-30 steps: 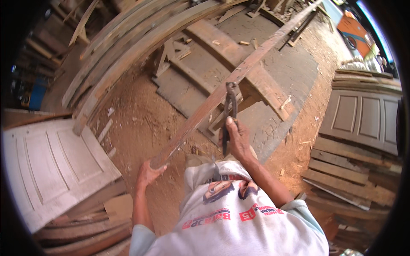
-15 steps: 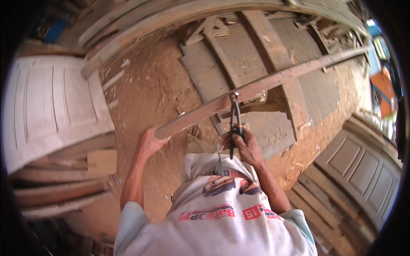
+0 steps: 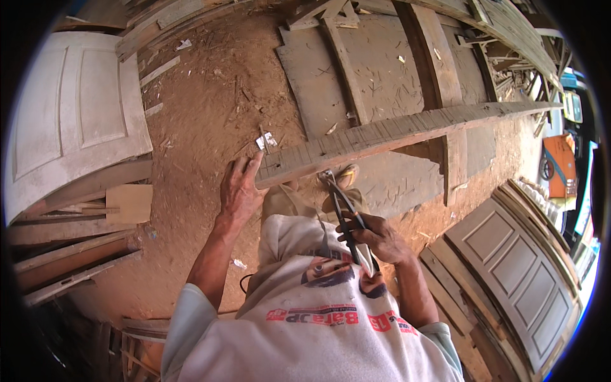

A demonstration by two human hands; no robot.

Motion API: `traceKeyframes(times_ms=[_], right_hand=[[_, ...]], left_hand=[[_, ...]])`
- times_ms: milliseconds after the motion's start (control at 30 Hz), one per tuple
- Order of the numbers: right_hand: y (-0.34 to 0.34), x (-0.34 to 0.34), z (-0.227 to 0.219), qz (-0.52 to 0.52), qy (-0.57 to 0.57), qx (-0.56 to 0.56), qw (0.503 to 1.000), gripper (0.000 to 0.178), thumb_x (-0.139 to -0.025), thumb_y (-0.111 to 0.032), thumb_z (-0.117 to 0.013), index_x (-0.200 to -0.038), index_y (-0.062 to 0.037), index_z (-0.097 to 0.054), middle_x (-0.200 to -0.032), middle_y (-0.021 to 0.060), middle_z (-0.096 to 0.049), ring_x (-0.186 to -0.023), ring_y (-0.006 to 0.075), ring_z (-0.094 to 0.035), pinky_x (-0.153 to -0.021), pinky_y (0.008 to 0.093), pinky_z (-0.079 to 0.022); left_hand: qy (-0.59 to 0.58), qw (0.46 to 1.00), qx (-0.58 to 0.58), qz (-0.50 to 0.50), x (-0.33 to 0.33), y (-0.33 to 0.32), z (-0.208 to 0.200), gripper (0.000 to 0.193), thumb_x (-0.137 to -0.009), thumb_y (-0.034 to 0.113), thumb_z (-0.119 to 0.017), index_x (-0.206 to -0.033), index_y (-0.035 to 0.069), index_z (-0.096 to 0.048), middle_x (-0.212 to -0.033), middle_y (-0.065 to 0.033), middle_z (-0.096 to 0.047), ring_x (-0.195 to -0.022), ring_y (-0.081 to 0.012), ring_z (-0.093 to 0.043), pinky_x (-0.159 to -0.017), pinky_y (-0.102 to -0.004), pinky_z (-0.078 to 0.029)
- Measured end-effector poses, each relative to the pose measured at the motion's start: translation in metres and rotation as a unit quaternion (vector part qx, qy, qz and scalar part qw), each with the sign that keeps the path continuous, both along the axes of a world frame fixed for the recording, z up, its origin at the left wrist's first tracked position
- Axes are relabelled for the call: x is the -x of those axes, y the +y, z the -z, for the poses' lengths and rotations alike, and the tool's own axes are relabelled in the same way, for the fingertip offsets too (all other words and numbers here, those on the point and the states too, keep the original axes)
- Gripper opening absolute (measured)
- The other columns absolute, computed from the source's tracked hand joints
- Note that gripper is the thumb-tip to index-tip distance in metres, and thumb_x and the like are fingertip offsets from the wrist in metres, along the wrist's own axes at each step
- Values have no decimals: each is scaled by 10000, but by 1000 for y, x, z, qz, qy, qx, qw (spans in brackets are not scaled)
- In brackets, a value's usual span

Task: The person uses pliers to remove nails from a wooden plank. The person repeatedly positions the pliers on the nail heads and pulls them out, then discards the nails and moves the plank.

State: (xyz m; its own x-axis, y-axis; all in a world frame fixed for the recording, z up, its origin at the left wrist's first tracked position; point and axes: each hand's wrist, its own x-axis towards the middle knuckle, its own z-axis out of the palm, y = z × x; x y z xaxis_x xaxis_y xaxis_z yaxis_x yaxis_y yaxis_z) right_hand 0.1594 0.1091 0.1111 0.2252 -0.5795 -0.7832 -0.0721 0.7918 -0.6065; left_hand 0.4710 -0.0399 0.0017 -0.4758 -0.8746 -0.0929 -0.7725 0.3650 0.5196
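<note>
A long wooden beam (image 3: 382, 141) runs from in front of me to the far right, its upper face marked by many crosswise lines. My left hand (image 3: 243, 188) is closed on the beam's near left end, fingers against the end and side. In my right hand (image 3: 382, 240) is a pair of pincers (image 3: 342, 202) with long dark handles, held in front of my shirt. The handles are spread a little. The pincers' head lies just below the beam's near edge; whether it touches the wood I cannot tell.
A pale panelled door (image 3: 83, 108) lies at the left over stacked boards (image 3: 70, 232). Another panelled door (image 3: 515, 274) rests on planks at the right. Beyond the beam, timber pieces (image 3: 439, 57) lie across a grey sheet (image 3: 388, 70) on the dirt floor. My sandalled foot (image 3: 348, 176) shows under the beam.
The beam has turned so its lined face shows, and its near end has shifted right and slightly up. The pincers have come off the beam's face, their head lower and further left.
</note>
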Motion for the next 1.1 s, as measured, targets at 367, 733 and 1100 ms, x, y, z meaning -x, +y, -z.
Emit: traceKeyframes(times_ms=[367, 733, 1100], right_hand=[[14, -36, 19, 115, -75, 1, 991, 540, -1012, -150, -507, -1498, 83, -469, -1267, 211, -688, -1124, 289, -705, -989, 389, -573], [28, -68, 31, 211, -164, 21, 963, 554, -1031, -133, -412, -1541, 82, -385, -1352, 258, -640, -1211, 317, -667, -1028, 431, -567], [26, -76, 31, 121, 51, 106, 986, 321, -978, -161, -453, -1129, 66, -624, -1014, 154, -737, -942, 245, -709, -877, 387, -566]], left_hand=[[4, 999, 33, 1, 1, 6, -3, 951, -615, 56, -951, -1462, 112, -521, -1160, -140, -589, -1074, -372, -608, -944, -467, -539], [-26, 997, 68, 8, -2, 12, 7, 1027, -583, 36, -958, -1496, 127, -497, -1188, -131, -572, -1090, -359, -593, -944, -468, -541], [-7, 997, 76, 0, 0, 16, 12, 999, -596, 24, -943, -1483, 133, -498, -1153, -136, -564, -1081, -371, -593, -944, -499, -528]])
